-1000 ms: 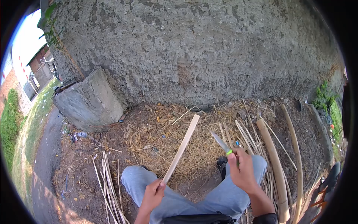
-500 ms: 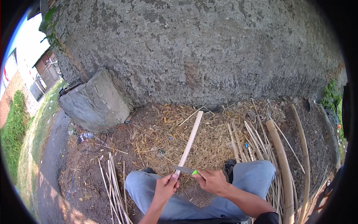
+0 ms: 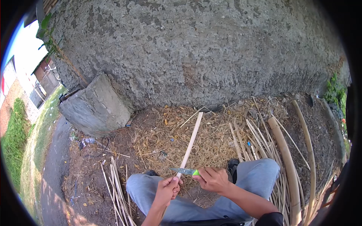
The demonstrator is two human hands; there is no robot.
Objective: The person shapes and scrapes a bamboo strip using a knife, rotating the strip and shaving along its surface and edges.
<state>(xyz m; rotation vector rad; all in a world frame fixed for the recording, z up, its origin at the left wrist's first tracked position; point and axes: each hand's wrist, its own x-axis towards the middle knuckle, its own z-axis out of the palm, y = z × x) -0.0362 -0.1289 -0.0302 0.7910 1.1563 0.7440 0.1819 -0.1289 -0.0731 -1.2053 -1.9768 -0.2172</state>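
Observation:
My left hand (image 3: 167,190) is closed around the lower part of a pale bamboo strip (image 3: 192,141), which slants up and away toward the wall. In my right hand (image 3: 213,180) is a knife (image 3: 183,171) with a bright green handle end, gripped by fingers wrapped round it. Its blade lies across the strip just above my left thumb and points left. The rest of the handle is hidden in my right fist. Both hands are between my bent knees.
Thin bamboo strips (image 3: 117,192) lie on the ground at my left. More strips and a thick bamboo pole (image 3: 283,165) lie at my right. Shavings (image 3: 162,139) cover the soil ahead. A rough wall (image 3: 196,52) and a concrete block (image 3: 98,107) stand beyond.
The knife blade now lies flatter across the strip, its tip a little further left. My right hand has shifted slightly up. The view has tilted slightly; both grips stay the same.

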